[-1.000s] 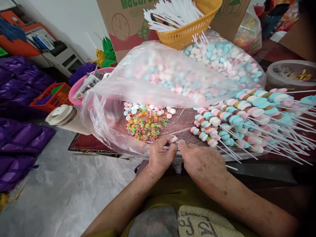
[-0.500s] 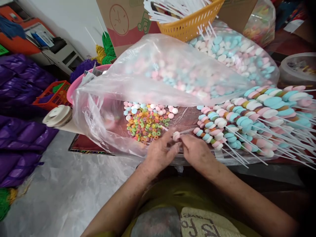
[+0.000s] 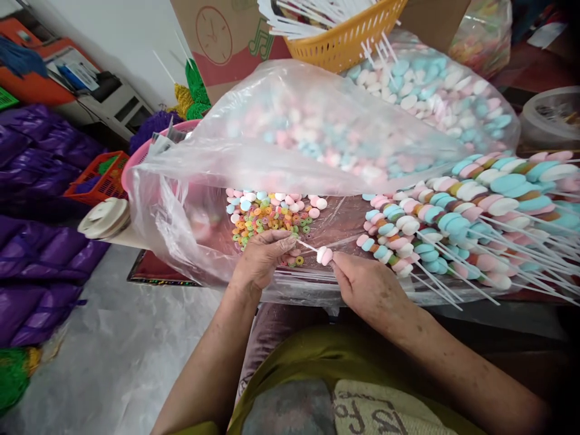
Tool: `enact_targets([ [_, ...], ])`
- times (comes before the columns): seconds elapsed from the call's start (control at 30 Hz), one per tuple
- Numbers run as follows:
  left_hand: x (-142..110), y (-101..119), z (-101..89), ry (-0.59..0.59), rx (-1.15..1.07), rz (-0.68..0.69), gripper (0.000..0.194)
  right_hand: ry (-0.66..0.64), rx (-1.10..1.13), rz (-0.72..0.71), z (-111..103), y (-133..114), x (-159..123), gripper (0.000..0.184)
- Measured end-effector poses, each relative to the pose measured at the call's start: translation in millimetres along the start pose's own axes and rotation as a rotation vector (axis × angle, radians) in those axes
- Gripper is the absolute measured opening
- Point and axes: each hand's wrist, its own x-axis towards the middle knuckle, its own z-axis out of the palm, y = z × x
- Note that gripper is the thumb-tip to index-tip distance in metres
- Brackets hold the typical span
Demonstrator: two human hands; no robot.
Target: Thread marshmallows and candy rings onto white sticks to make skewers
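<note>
A thin white stick carries a white and a pink marshmallow pressed side by side. My right hand is closed around the stick just behind them. At the stick's far tip, my left hand has its fingertips pinched together; whatever is between them is hidden. Under and behind that hand lies a pile of colourful gummy rings, with loose marshmallows along its back edge. To the right, several finished-looking skewers of marshmallows and gummy rings are stacked.
A large clear plastic bag of marshmallows spreads over the dark red table. Behind it stand a yellow basket of white sticks and a cardboard box. A lidded cup-like container is at the left edge.
My left hand has moved left, away from the marshmallows to the stick's tip over the gummy rings. The pair of marshmallows and the stick now show plainly. My right hand keeps its hold.
</note>
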Motion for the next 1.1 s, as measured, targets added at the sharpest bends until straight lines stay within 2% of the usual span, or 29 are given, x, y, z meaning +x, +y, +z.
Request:
enact_targets([
  [0.1,-4,0,0.3,-0.013,-0.05,-0.004,0.032,-0.07,-0.043,0.015,-7,-7,-2,0.022],
  [0.2,-10,-5,3.4,-0.032,0.094,0.103,0.027,-0.109,-0.147,0.048,-7,-16,-11,0.021],
  [0.3,-24,-15,8.7,0.011,0.387,0.315,0.015,-0.033,-0.197,0.048,6,-19,-17,0.024],
  [0.37,-32,-20,12.1,0.03,0.623,0.465,0.007,0.034,-0.119,0.028,18,-16,-16,0.026],
  [0.47,-30,-15,16.0,-0.015,0.878,0.595,0.019,0.157,0.13,-0.034,28,-2,-7,0.026],
  [0.5,-23,-11,17.5,-0.008,0.953,0.603,0.021,0.196,0.201,-0.042,28,4,-4,0.027],
  [0.57,-5,-1,21.8,0.084,1.171,0.562,0.022,0.235,0.266,-0.017,27,15,-1,0.03],
  [0.63,15,6,26.8,0.092,1.474,0.455,0.02,0.221,0.247,0.034,23,22,-1,0.032],
  [0.7,27,7,29.3,0.08,1.623,0.385,0.018,0.192,0.214,0.06,21,24,-5,0.031],
  [0.77,29,4,25.8,0.075,1.56,0.401,0.017,0.174,0.197,0.067,21,24,-9,0.029],
  [0.87,21,-3,10.1,0.119,1.261,0.441,0.018,0.139,0.181,0.053,20,21,-10,0.028],
  [0.93,15,-5,-0.4,0.147,1.147,0.464,0.018,0.113,0.157,0.048,20,18,-8,0.027],
  [1.0,11,-4,-5.2,0.118,1.196,0.488,0.019,0.079,0.116,0.065,19,16,-6,0.025],
  [1.1,8,-1,-2.5,0.073,1.415,0.45,0.021,0.006,0.057,0.1,18,12,-5,0.026],
])
